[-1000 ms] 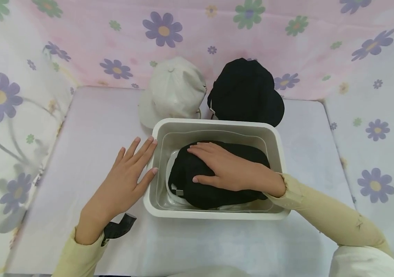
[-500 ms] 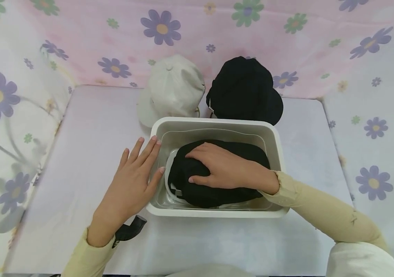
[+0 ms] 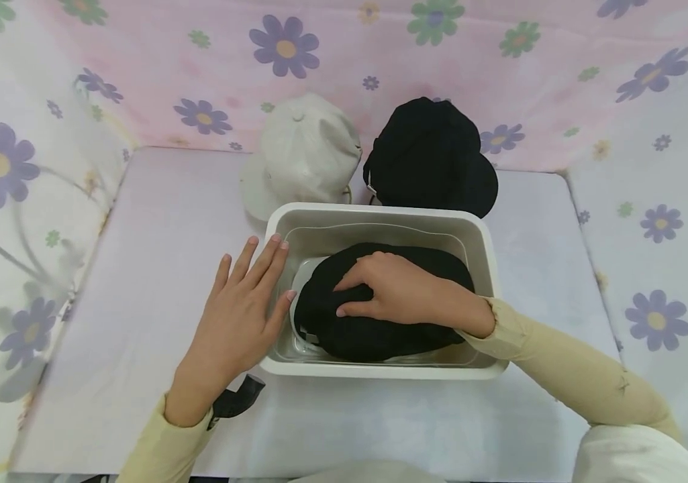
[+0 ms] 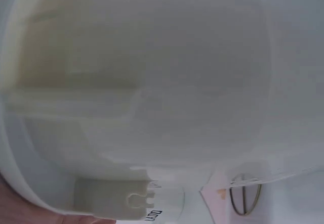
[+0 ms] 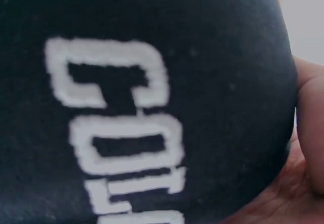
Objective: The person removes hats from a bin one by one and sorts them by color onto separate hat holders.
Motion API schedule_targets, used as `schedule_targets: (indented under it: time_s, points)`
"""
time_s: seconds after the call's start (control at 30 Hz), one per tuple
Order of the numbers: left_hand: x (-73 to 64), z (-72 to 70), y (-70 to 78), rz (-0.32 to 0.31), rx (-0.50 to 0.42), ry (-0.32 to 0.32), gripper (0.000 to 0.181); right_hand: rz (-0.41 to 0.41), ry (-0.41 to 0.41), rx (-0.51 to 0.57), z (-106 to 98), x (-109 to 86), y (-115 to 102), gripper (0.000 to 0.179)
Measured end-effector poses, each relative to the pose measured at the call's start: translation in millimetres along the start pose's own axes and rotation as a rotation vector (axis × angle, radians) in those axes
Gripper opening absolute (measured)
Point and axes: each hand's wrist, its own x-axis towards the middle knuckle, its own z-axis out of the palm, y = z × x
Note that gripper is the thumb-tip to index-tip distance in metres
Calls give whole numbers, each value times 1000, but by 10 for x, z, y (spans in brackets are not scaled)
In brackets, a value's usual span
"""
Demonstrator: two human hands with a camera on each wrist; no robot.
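From the head view, I'm seeing a black cap (image 3: 374,342) lying inside a white tub (image 3: 380,371), with something pale showing past its nine o'clock edge. The right hand (image 3: 401,292) is reaching in from about four o'clock, its fingers bending toward the thumb and pinching the crown. The left hand (image 3: 235,325) is resting at the tub's nine o'clock rim, fingers straight and a little spread, holding nothing; how firmly they are touching, I can't tell. A cream cap (image 3: 310,147) is sitting just beyond the tub at eleven o'clock, and a second black cap (image 3: 428,161) is sitting at one o'clock. All of it is standing on a pale table (image 3: 174,201), with a flowered cloth (image 3: 331,47) hanging behind at twelve. In the left wrist view, pale plastic is filling most of the space, a bit of hand is showing at seven o'clock, and a wire ring (image 4: 245,198) is showing at five. In the right wrist view, white letters (image 5: 126,143) are running down dark cloth, with the hand curving round its edge from three to five o'clock.
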Motion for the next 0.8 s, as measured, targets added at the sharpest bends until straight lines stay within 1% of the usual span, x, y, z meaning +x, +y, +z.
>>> schedule_targets:
  time_s: [0.17, 0.27, 0.43, 0.5, 0.6, 0.8]
  points:
    - [-12, 22, 7, 3, -5, 35, 63, -97, 27, 88, -41, -23, 44, 26]
    - [-22, 26, 6, 5, -9, 55, 62, -157, 43, 125, -79, -61, 60, 24]
    - [-27, 30, 1, 3, -17, 57, 61, -240, 70, 198, -156, -160, 116, 26]
    - [-26, 32, 0, 3, -18, 59, 61, -262, 84, 229, -181, -197, 151, 27]
    - [-20, 33, 12, 7, -21, 55, 62, -272, 110, 269, -210, -281, 192, 31]
    - [-18, 18, 17, 4, -25, 41, 62, -286, 172, 327, -275, -427, 196, 37]
